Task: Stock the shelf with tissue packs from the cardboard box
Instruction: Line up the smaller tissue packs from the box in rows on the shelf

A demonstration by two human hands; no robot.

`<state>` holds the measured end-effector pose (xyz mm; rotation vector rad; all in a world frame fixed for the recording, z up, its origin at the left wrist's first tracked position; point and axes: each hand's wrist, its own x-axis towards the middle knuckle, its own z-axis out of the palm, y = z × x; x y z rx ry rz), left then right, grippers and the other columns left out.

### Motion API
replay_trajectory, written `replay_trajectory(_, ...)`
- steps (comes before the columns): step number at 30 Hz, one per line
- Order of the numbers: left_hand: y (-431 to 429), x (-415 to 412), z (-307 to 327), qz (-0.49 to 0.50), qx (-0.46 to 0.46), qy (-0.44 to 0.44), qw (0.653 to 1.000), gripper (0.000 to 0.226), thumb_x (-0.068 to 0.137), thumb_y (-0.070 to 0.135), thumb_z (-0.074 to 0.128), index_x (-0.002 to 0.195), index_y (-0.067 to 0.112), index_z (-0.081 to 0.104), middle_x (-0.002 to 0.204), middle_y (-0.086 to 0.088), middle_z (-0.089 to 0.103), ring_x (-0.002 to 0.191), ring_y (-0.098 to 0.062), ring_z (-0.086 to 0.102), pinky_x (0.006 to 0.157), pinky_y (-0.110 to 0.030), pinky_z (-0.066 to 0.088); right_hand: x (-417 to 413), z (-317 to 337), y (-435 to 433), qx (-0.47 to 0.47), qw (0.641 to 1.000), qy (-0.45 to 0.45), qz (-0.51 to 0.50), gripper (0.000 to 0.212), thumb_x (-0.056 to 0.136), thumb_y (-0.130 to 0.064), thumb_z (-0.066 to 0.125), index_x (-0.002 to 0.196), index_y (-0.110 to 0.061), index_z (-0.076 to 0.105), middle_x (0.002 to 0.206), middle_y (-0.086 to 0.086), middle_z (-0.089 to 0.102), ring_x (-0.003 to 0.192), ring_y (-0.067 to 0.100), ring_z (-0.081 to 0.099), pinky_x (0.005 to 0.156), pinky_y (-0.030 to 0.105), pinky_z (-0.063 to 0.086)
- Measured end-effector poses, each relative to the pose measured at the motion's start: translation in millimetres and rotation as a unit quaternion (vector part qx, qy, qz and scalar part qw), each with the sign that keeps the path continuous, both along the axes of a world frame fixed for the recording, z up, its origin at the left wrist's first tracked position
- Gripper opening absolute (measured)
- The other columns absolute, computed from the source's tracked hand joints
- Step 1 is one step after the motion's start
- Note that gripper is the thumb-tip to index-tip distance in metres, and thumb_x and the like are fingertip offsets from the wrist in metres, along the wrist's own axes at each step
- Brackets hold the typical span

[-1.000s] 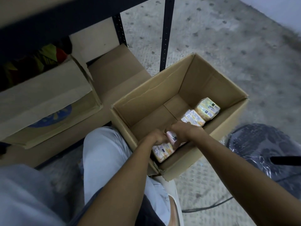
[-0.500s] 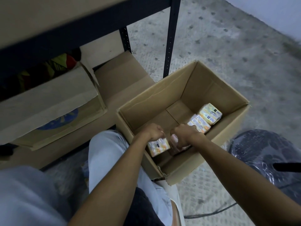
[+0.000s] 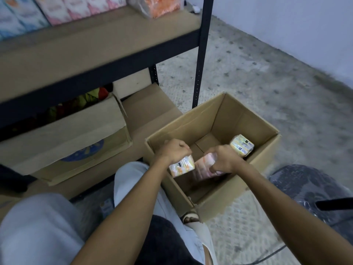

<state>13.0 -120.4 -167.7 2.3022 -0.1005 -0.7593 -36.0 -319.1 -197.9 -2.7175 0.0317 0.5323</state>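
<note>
An open cardboard box [image 3: 254,119] stands on the floor in front of me. My left hand [image 3: 174,150] grips a white and orange tissue pack [image 3: 182,167] above the box's near left side. My right hand [image 3: 224,159] grips a pink tissue pack [image 3: 205,166] beside it. A yellow tissue pack [image 3: 242,147] lies in the box at the right wall. The shelf board [image 3: 99,37] runs across the upper left, with pink and blue tissue packs [image 3: 63,8] standing at its back.
A black shelf post [image 3: 200,54] rises just behind the box. On the lower level sits another cardboard box [image 3: 63,142] with colourful goods. A dark plastic-wrapped object [image 3: 313,190] lies at the right. My knees fill the lower left.
Both hands have lifted higher, each carrying a pack up from the box floor. My view has tilted up, so the shelf's stocked packs now show.
</note>
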Motion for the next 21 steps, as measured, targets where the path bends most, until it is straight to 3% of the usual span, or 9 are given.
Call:
replay_trajectory(5,16,-10,35,0.029,-0.021,-0.083,0.996,0.022,0.071,0.045,0.062,0.090,0.041,0.072,0.089,0.023,0.068,0.076,-0.002,0.064,0.077,-0.026,0.053,-10,26,-1,0.018,0.993,-0.107,-0.039,0.056,0.046,-0.037,0.069,0.102,-0.034,0.067,0.086,-0.011,0.056,0.087,0.020,0.055,0.077,0.032,0.047)
replay_trajectory(11,36,-18,73,0.072,-0.074,-0.163,0.981,0.023,0.072,0.037,0.068,0.094,0.041,0.073,0.092,0.025,0.064,0.074,0.003,0.061,0.071,-0.020,0.052,-24,78,-3,0.054,0.969,-0.225,-0.084,0.055,0.046,-0.037,0.063,0.101,-0.033,0.067,0.095,-0.007,0.060,0.096,0.019,0.048,0.080,0.038,0.047)
replay_trajectory(16,54,-23,108,0.058,-0.121,-0.210,0.968,0.025,0.072,0.032,0.066,0.094,0.042,0.073,0.103,0.019,0.067,0.084,-0.003,0.064,0.077,-0.022,0.053,-36,124,-1,0.090,0.943,-0.303,-0.103,0.046,0.047,-0.031,0.062,0.092,-0.030,0.068,0.090,-0.003,0.064,0.088,0.018,0.055,0.074,0.028,0.042)
replay_trajectory(21,70,-31,147,0.043,-0.131,-0.265,0.954,0.036,0.060,0.046,0.058,0.095,0.049,0.070,0.106,0.024,0.067,0.096,-0.001,0.062,0.089,-0.034,0.053,-48,165,7,0.098,0.914,-0.382,-0.098,0.045,0.047,-0.029,0.065,0.091,-0.022,0.071,0.090,0.000,0.068,0.082,0.018,0.057,0.081,0.035,0.046)
